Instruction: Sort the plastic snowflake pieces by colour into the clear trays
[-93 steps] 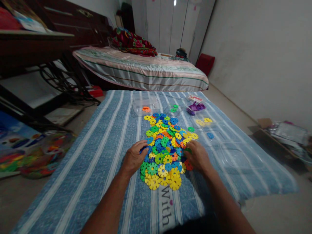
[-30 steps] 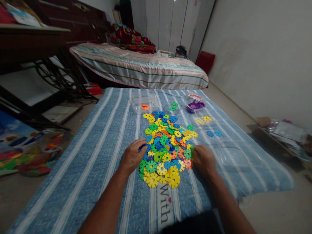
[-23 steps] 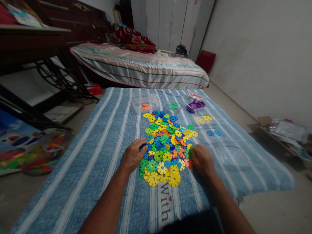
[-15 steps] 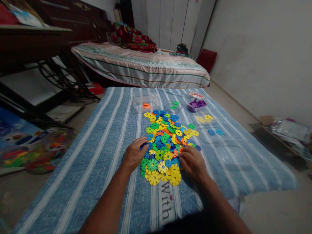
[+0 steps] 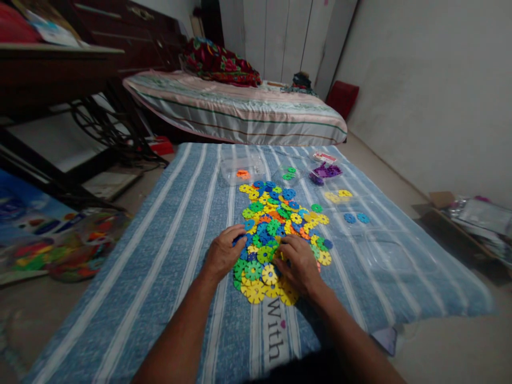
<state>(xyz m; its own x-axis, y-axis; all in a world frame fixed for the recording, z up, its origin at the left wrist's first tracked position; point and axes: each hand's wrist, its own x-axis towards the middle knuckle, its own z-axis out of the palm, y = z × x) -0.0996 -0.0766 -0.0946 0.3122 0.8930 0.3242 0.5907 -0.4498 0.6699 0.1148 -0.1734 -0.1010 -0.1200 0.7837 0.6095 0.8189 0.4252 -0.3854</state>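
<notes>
A loose heap of notched plastic discs (image 5: 273,228) in yellow, green, blue and orange lies on the striped cloth. At its left edge, my left hand (image 5: 226,250) is closed, thumb and fingers around a dark blue disc (image 5: 239,239). My right hand (image 5: 299,262) is over the heap's right side with its fingers curled down among the discs; whatever is under the fingertips is hidden. Large yellow discs (image 5: 254,292) are at the near end of the heap.
Behind the heap stand a clear box (image 5: 228,169) with orange discs and a clear tub of purple pieces (image 5: 328,170). On the right are pairs of yellow discs (image 5: 338,196) and blue discs (image 5: 356,218), plus a clear plastic lid (image 5: 386,255). A bed (image 5: 240,112) stands beyond.
My right hand has moved left from the heap's right edge onto its middle, uncovering discs on the right. My left hand has stayed almost in place. The view has shifted slightly.
</notes>
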